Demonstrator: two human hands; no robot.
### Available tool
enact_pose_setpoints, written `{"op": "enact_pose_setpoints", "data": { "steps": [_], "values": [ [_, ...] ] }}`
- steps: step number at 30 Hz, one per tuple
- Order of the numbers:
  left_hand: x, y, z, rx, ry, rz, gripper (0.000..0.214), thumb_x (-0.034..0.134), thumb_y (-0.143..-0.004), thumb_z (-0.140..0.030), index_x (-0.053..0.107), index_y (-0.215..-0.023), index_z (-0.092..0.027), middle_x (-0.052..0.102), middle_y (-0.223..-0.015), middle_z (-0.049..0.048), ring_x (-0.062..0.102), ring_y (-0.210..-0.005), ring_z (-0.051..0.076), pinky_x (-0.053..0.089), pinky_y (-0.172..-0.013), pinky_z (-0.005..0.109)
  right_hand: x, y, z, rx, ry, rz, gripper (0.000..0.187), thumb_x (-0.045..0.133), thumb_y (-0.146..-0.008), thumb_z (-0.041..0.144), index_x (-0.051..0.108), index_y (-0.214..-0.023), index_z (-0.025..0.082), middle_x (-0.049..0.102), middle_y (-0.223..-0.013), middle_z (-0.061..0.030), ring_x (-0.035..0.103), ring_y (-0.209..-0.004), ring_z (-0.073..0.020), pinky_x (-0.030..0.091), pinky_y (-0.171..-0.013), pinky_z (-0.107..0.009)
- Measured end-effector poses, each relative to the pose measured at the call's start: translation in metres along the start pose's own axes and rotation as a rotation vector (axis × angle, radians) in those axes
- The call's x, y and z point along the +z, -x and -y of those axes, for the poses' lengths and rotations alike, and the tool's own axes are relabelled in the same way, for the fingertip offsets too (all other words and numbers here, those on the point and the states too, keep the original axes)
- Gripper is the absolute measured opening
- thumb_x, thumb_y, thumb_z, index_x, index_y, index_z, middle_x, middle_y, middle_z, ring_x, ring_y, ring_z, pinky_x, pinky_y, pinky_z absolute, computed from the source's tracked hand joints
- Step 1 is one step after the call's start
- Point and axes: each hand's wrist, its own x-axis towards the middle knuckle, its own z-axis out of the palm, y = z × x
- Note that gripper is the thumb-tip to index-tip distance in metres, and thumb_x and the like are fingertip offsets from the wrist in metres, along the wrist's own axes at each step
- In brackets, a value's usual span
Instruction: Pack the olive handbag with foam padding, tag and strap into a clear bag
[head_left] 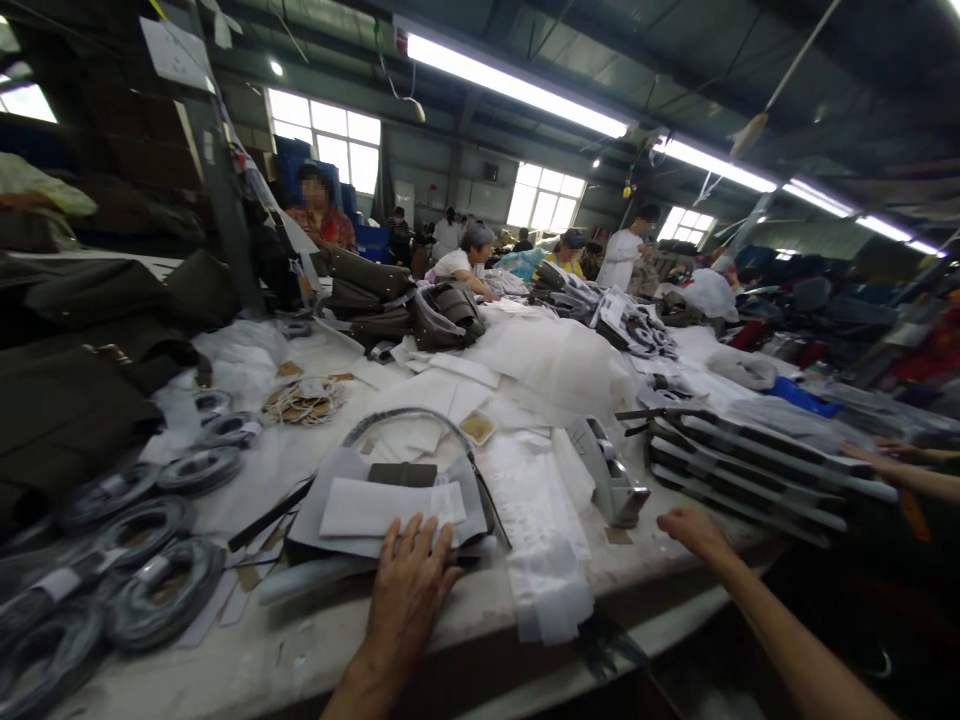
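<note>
My left hand (409, 585) lies flat with its fingers spread on a grey bag piece (341, 480) near the table's front edge, its fingertips on a white paper sheet (375, 507). A curved grey strap (405, 418) arches over that piece. My right hand (694, 528) rests on the table edge to the right, fingers curled under, just right of a grey tape dispenser (611, 478). Whether anything sits in that hand is hidden. Clear plastic bags (547, 560) lie between the two hands.
Coils of grey cord (142, 560) line the left side. Dark fabric (67, 400) is piled far left. A stack of grey panels (750, 465) lies right, where another person's hand (881, 460) reaches in. Several people work at the table's far end, with dark bags (382, 295) heaped there.
</note>
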Motion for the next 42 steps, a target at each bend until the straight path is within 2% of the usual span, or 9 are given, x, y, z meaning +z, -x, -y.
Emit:
{"op": "enact_pose_setpoints", "data": {
  "steps": [5,9,14,21,25,32,34,38,42],
  "values": [
    [0.001,0.0,-0.001,-0.023,0.041,-0.003,0.043,0.068,-0.083,-0.029,0.057,-0.125,-0.026,0.065,-0.124,0.005,0.056,-0.12,0.03,0.038,-0.106,0.054,0.019,0.038,0.045,-0.065,0.169,0.313,0.018,0.065,-0.052,0.008,0.057,-0.039,0.019,0.055,-0.041,-0.001,0.045,-0.042,-0.0128,0.029,-0.044,-0.024],
    [0.004,0.0,-0.004,-0.042,0.04,0.007,0.046,0.071,-0.081,-0.03,0.057,-0.125,-0.026,0.064,-0.125,0.0054,0.055,-0.121,0.03,0.038,-0.107,0.055,0.076,0.098,0.145,-0.522,0.273,0.91,0.008,0.064,-0.066,0.021,0.071,-0.067,0.017,0.065,-0.063,0.0007,0.052,-0.059,-0.0125,0.038,-0.055,-0.022],
    [0.011,0.004,-0.012,-0.123,0.02,-0.037,0.053,0.077,-0.074,-0.034,0.058,-0.123,-0.025,0.066,-0.123,0.0071,0.056,-0.121,0.03,0.037,-0.109,0.055,0.165,0.147,0.242,-0.896,0.732,1.275,0.018,0.068,-0.068,0.028,0.075,-0.082,0.018,0.067,-0.069,0.0036,0.057,-0.062,-0.0108,0.038,-0.053,-0.018],
    [0.031,0.01,-0.015,-0.139,-0.003,-0.096,0.058,0.076,-0.074,-0.043,0.057,-0.125,-0.023,0.064,-0.125,0.0114,0.055,-0.121,0.032,0.037,-0.108,0.058,0.248,0.154,0.261,-1.204,1.386,1.251,0.024,0.071,-0.067,0.027,0.078,-0.089,0.02,0.075,-0.082,-0.0008,0.065,-0.074,-0.0162,0.039,-0.056,-0.022],
    [0.037,0.012,-0.015,-0.128,-0.006,-0.116,0.062,0.076,-0.073,-0.044,0.056,-0.127,-0.023,0.063,-0.126,0.0125,0.054,-0.121,0.033,0.037,-0.107,0.058,0.261,0.152,0.258,-1.297,1.423,1.229,0.025,0.076,-0.065,0.029,0.078,-0.088,0.022,0.076,-0.082,0.0002,0.067,-0.075,-0.0173,0.041,-0.061,-0.023],
    [0.029,0.011,-0.014,-0.127,0.003,-0.068,0.055,0.072,-0.078,-0.038,0.055,-0.127,-0.023,0.062,-0.128,0.0118,0.053,-0.123,0.032,0.037,-0.108,0.058,0.282,0.155,0.25,-1.715,1.515,0.979,0.018,0.083,-0.062,0.03,0.072,-0.071,0.018,0.076,-0.084,-0.008,0.068,-0.082,-0.0247,0.04,-0.086,-0.039],
    [0.028,0.011,-0.014,-0.123,0.006,-0.08,0.05,0.072,-0.078,-0.037,0.057,-0.123,-0.023,0.063,-0.125,0.011,0.054,-0.122,0.032,0.038,-0.107,0.058,0.284,0.143,0.253,-1.654,1.475,0.975,0.024,0.085,-0.061,0.033,0.071,-0.076,0.02,0.075,-0.088,-0.0069,0.068,-0.084,-0.0249,0.04,-0.085,-0.038],
    [0.029,0.01,-0.014,-0.121,0.01,-0.075,0.048,0.072,-0.078,-0.035,0.058,-0.121,-0.022,0.063,-0.125,0.0113,0.054,-0.122,0.032,0.037,-0.108,0.058,0.269,0.106,0.252,-1.319,1.193,0.937,0.037,0.085,-0.06,0.04,0.071,-0.089,0.023,0.074,-0.091,-0.0032,0.067,-0.084,-0.0227,0.041,-0.071,-0.029],
    [0.024,0.009,-0.014,-0.119,-0.001,-0.083,0.043,0.07,-0.079,-0.035,0.059,-0.119,-0.022,0.064,-0.124,0.0106,0.056,-0.12,0.032,0.039,-0.106,0.058,0.257,0.084,0.227,-1.049,0.755,0.917,0.027,0.084,-0.06,0.035,0.072,-0.08,0.022,0.072,-0.078,0.0014,0.064,-0.072,-0.0163,0.038,-0.058,-0.023]
  ]
}}
